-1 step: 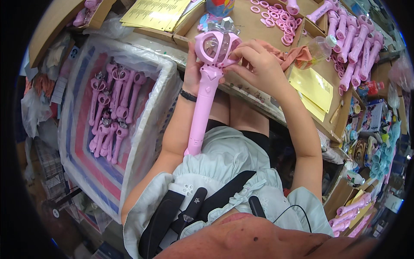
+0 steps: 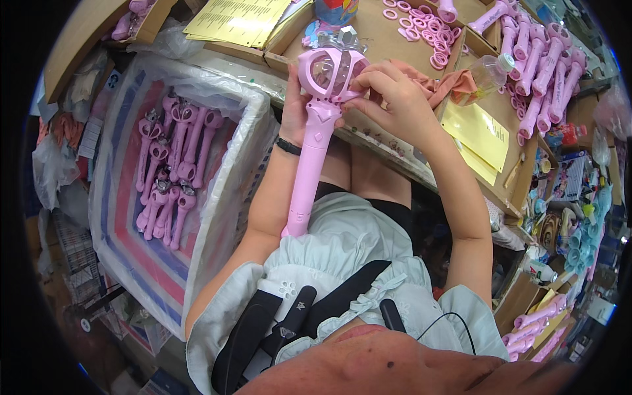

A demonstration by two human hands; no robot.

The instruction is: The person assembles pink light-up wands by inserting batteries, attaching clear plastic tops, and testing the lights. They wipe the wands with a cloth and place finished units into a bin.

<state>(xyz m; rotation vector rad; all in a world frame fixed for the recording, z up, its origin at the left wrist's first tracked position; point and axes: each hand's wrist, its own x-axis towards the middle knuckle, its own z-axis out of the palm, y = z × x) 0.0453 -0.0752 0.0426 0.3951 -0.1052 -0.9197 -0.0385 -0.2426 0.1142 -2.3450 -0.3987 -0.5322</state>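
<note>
A long pink light stick point(image 2: 314, 151) with a round, clear-windowed head and a crown-like clear top stands before me, its lower end against my clothes. My left hand point(image 2: 295, 112) is wrapped round it just below the head, the fingers partly hidden behind. On the other side, my right hand point(image 2: 395, 99) touches the lower right of the head, thumb and fingers drawn together in a pinch. Whether something small is between those fingertips is hidden. An orange cloth point(image 2: 454, 84) lies right behind the right hand.
At left, a plastic-lined crate point(image 2: 197, 263) holds several finished-looking pink sticks point(image 2: 172, 141). On the table are loose pink rings point(image 2: 434, 33), yellow sheets point(image 2: 477, 135), a clear bottle point(image 2: 484, 76) lying tilted, and a pile of pink handles point(image 2: 546, 69). The table edge point(image 2: 388, 146) runs beneath my right forearm.
</note>
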